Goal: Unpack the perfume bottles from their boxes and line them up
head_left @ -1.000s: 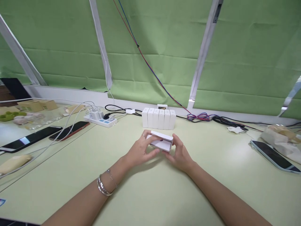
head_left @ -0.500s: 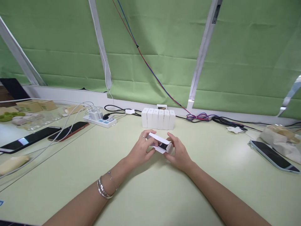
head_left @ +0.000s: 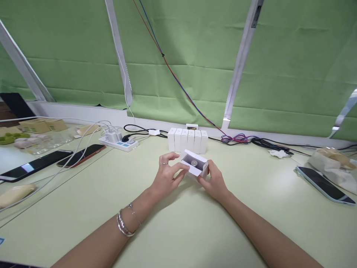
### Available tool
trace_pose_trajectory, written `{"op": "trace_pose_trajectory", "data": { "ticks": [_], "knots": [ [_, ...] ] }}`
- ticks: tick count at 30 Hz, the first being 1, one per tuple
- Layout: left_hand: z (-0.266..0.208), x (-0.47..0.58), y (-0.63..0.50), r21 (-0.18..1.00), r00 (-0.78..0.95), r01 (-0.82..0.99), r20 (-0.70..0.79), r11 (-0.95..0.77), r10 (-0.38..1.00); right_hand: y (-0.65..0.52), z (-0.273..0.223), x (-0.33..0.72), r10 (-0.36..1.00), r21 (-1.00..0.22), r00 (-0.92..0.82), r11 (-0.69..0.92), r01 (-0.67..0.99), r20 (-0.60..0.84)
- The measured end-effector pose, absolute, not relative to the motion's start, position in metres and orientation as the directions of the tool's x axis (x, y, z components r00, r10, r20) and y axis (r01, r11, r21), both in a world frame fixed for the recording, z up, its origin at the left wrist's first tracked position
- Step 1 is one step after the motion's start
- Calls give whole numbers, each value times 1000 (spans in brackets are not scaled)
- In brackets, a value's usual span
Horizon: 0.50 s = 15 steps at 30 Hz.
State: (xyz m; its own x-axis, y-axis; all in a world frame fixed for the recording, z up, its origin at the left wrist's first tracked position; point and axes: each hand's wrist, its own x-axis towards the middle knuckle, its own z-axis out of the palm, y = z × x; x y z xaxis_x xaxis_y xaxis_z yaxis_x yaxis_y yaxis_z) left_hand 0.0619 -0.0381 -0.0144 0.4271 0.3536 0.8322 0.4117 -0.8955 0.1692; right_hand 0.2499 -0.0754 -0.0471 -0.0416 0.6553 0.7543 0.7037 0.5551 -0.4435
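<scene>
The right hand (head_left: 216, 183) is holding a small white box (head_left: 205, 172) by its side, with the thumb pressing in front and the fingers curling behind. Its grip is staying narrow around the box. The left hand (head_left: 166, 175) is touching the near flap (head_left: 195, 171) with its pointing finger, and its thumb is resting close by. I cannot tell if that grip is pinching the flap.

The box is sitting in the middle, just above or on the tabletop (head_left: 178, 234), in front of a row of six white boxes (head_left: 184, 143). The opening part is looking done: the near flap is hanging out and the far flap (head_left: 196, 155) is sticking up. A round silver thing (head_left: 194, 163) is showing inside. It is not coming out yet, and the flaps are not closing the box. The six boxes in the row are looking shut.

Half a second ago, the box was showing only a thin gap with something dark. Now it is facing up more.
</scene>
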Motion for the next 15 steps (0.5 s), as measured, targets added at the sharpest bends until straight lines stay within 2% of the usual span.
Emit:
{"op": "trace_pose_trajectory", "data": {
  "ticks": [4, 7, 10, 15],
  "knots": [
    [-4, 59, -42, 211, 522, 402, 747, -891, 412, -77, -48, 248, 630, -409, -67, 578, 706, 774],
    [3, 58, -44, 291, 519, 507, 648, -811, 557, -80, -48, 243, 581, -292, -182, 625, 724, 793],
    [3, 60, -42, 308, 551, 619, 485, -722, 679, -82, -48, 237, 570, -192, -256, 609, 769, 781],
    [-9, 64, -39, 242, 647, 664, 287, -707, 706, -82, -53, 233, 515, 73, -451, 597, 799, 729]
  ]
}}
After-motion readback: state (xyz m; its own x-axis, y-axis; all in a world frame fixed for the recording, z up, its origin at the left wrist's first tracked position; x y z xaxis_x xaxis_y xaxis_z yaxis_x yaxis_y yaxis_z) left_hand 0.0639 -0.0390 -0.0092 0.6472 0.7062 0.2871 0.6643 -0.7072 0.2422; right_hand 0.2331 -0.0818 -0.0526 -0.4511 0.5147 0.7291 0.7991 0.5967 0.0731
